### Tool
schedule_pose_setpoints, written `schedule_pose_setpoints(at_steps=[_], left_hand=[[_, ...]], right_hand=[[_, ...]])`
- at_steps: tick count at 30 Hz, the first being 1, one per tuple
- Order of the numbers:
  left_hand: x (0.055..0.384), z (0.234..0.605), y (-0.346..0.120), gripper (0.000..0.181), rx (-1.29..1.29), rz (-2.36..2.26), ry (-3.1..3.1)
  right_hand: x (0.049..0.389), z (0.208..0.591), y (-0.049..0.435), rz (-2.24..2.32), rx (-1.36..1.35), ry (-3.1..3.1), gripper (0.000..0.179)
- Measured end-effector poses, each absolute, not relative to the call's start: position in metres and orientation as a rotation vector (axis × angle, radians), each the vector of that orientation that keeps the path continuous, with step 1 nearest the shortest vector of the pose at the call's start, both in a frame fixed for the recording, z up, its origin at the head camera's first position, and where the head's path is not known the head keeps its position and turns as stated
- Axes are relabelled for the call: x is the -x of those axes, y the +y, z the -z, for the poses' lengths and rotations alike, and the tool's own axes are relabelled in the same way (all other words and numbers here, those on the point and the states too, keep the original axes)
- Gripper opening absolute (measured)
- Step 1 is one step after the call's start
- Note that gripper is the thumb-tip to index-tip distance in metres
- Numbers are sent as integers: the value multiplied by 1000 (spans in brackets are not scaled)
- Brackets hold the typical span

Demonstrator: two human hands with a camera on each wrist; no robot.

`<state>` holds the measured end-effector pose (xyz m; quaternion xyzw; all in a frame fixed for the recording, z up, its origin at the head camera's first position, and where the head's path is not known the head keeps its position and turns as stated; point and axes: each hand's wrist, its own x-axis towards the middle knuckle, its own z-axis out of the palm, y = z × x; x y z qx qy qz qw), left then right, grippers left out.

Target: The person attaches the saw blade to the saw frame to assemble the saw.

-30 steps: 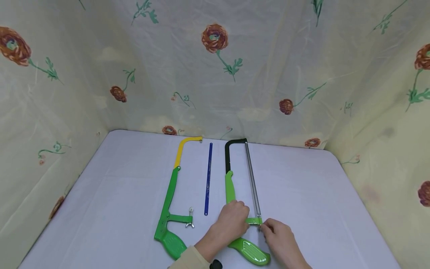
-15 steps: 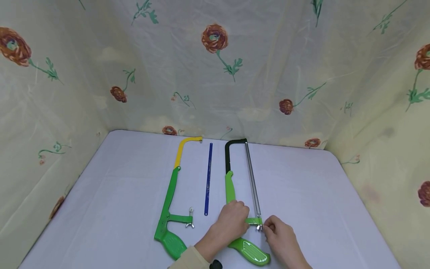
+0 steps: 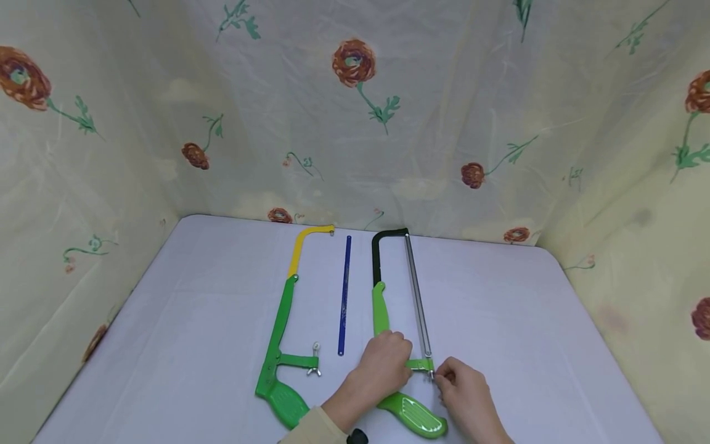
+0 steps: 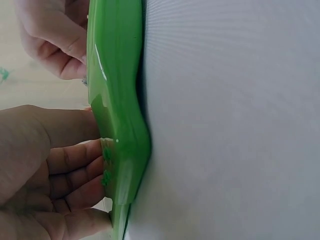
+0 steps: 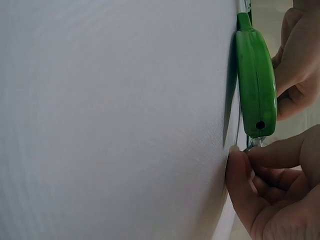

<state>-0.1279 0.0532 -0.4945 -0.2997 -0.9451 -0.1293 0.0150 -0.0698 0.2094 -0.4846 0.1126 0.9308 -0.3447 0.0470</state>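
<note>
The light green hacksaw (image 3: 380, 308) with a black front arm lies flat on the table, a grey blade (image 3: 417, 296) running along its right side. My left hand (image 3: 384, 368) grips its frame by the crossbar, hiding part of it; in the left wrist view the fingers bend against the green frame (image 4: 120, 125). At the blade's near end, my right hand (image 3: 466, 391) has thumb and forefinger on the wing nut (image 3: 431, 375). In the right wrist view those fingertips meet at the nut (image 5: 256, 142), just below the green handle (image 5: 256, 80).
Another hacksaw (image 3: 281, 320), dark green with a yellow front arm, lies to the left and has no blade fitted. Between the two saws is a loose blue blade (image 3: 344, 296). Flowered cloth (image 3: 421, 123) surrounds the white-covered table (image 3: 510, 296) at the back and sides.
The wing nut has turned: its wings showed spread half a second ago and look narrower now. My right fingers shifted slightly beside it. The left hand and both saws stayed in place.
</note>
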Motion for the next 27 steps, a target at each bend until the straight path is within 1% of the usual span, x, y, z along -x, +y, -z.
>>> schedule_pose_setpoints(at_steps=[3,6,11,18,27], left_hand=[[128,494,53,16,929,417,-2946],[127,494,53,16,927,413,-2953],[127,493,53,16,929,409,-2948],[128,494,53,15,936,428,-2958],[128,493,52,17,940,436,-2949]], right_hand=[[70,485,208,1019,-334,2850,5],[70,485,207,987,-334,2854,2],[71,486,206,976,-338,2847,14],[74,486,207,983,-352,2808,15],[74,485,208,1049,-366,2737,21]])
